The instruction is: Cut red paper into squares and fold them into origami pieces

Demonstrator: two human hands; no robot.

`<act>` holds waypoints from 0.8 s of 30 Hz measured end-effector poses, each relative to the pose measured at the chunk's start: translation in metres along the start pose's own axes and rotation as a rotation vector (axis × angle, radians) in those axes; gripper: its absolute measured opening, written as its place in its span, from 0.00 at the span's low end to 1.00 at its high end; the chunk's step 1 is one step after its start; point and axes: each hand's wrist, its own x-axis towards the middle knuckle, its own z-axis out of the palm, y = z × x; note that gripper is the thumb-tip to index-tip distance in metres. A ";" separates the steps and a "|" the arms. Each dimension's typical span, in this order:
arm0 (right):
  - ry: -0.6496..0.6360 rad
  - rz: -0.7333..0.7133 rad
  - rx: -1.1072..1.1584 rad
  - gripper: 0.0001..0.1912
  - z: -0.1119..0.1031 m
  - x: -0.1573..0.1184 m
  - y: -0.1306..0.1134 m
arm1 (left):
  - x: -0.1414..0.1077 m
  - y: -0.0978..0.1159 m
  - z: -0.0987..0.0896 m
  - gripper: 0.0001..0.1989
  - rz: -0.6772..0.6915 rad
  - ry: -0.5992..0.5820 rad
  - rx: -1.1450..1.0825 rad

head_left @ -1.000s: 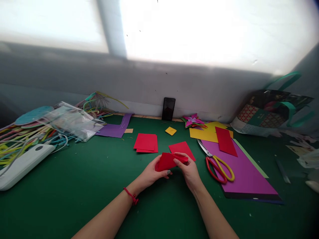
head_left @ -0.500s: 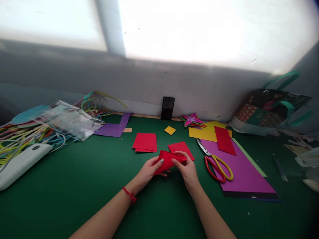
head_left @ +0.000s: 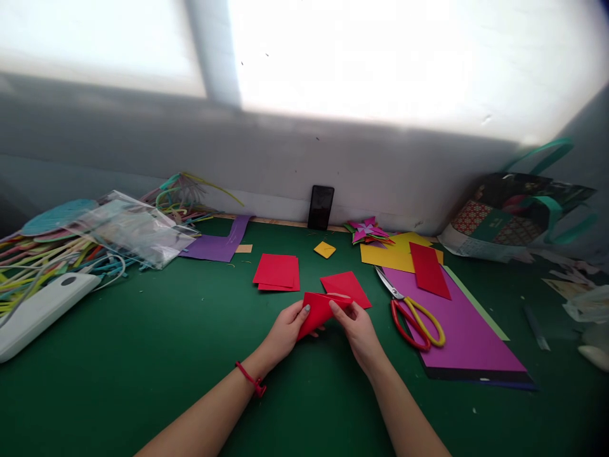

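Note:
A folded piece of red paper [head_left: 316, 312] is held up off the table between both hands. My left hand [head_left: 287, 327] pinches its left side, thumb on the near face and fingers behind. My right hand [head_left: 358, 327] is closed on the right corner, its thumb pressing near the upper edge. Just beyond the right hand lies a single red paper square [head_left: 353, 287], partly covered by that hand. A small stack of red squares [head_left: 276, 271] rests farther off to the left. The fingers behind the folded paper are mostly hidden.
Scissors [head_left: 413, 314] with red and yellow handles lie on purple paper sheets [head_left: 476, 330] at right. A dark phone [head_left: 320, 207] leans against the wall, a small yellow folded paper [head_left: 325, 249] before it. Pipe cleaners [head_left: 28, 260] and a white power strip [head_left: 42, 317] occupy the left.
The folded red paper's upper flap lies flatter now, its two layers closer together. Both hands keep their grip, with the right fingers shifted slightly along the edge.

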 end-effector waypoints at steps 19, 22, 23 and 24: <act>0.093 -0.081 -0.037 0.16 0.001 0.006 0.011 | 0.008 -0.003 -0.006 0.13 0.096 0.164 0.123; 0.068 -0.091 -0.053 0.23 0.002 0.005 0.008 | 0.010 -0.006 -0.009 0.14 0.146 0.215 0.256; 0.065 -0.104 -0.056 0.24 0.001 0.005 0.008 | 0.011 -0.007 -0.009 0.14 0.160 0.230 0.291; 0.067 -0.122 -0.060 0.24 0.000 0.005 0.008 | 0.012 -0.007 -0.009 0.14 0.171 0.242 0.316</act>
